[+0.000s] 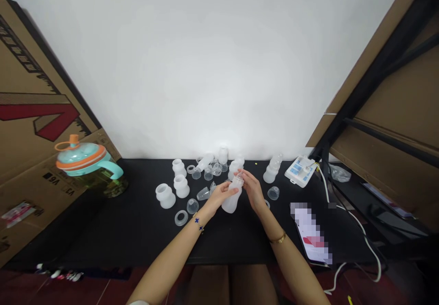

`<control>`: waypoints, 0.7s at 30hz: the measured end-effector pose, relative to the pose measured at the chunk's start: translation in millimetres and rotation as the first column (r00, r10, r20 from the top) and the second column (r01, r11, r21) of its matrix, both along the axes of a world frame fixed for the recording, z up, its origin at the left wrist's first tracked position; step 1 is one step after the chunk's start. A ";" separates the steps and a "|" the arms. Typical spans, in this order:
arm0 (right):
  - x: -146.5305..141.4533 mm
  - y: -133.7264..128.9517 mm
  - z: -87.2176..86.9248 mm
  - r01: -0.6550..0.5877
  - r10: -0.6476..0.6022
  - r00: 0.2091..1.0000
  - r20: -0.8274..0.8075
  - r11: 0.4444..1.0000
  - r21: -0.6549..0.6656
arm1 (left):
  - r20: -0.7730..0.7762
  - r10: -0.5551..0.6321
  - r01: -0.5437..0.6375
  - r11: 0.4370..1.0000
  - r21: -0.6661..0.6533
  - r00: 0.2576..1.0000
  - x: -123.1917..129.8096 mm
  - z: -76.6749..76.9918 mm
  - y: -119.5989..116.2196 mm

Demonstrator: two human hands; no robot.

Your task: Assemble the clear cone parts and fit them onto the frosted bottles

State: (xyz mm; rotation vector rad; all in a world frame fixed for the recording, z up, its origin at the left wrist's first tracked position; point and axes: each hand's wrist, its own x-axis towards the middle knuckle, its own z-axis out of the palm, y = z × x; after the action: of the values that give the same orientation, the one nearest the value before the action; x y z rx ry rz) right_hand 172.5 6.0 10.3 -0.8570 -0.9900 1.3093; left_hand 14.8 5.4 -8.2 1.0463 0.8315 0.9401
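A milky white baby bottle point(232, 201) is held tilted, its top leaning to the right. My left hand point(221, 196) is wrapped round the upper part of its body. At the bottle's clear top piece point(239, 180), the fingers of my right hand point(251, 187) are closed; whether that piece sits fully on the neck I cannot tell. Left of my hands stand several open white bottle bodies point(165, 196), with a clear dome cap point(192, 206) and a pale ring point(181, 218) close by. Behind are more clear caps point(216, 169). An upright bottle with a clear top point(273, 168) stands to the right.
On the black table point(137, 236), a phone point(310, 234) lies at right, with a white power strip point(301, 171) and its cable behind it. A clear cap point(273, 193) rests near my right hand. A large turquoise jug point(89, 165) stands left, beside a cardboard box point(41, 158).
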 end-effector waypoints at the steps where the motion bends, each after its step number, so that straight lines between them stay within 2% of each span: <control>1: 0.2 0.2 0.0 -0.003 0.003 1.000 -0.005 1.000 0.000 | -0.004 0.001 -0.001 1.000 -0.001 1.000 0.0 -0.2 0.1; 8: 0.8 1.2 -2.2 0.003 -0.003 1.000 0.014 0.999 0.050 | -0.016 -0.012 0.012 1.000 0.003 1.000 -0.3 -4.0 2.0; 21: 1.3 1.4 -2.3 0.032 -0.032 0.999 0.007 0.999 0.043 | -0.010 -0.004 0.004 1.000 -0.001 1.000 -0.1 -5.1 2.4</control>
State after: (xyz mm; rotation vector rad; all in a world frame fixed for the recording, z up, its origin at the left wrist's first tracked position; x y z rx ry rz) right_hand 173.8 7.4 8.0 -0.8424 -1.0026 1.2544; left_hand 14.8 7.8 -13.2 1.0521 0.8384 0.9317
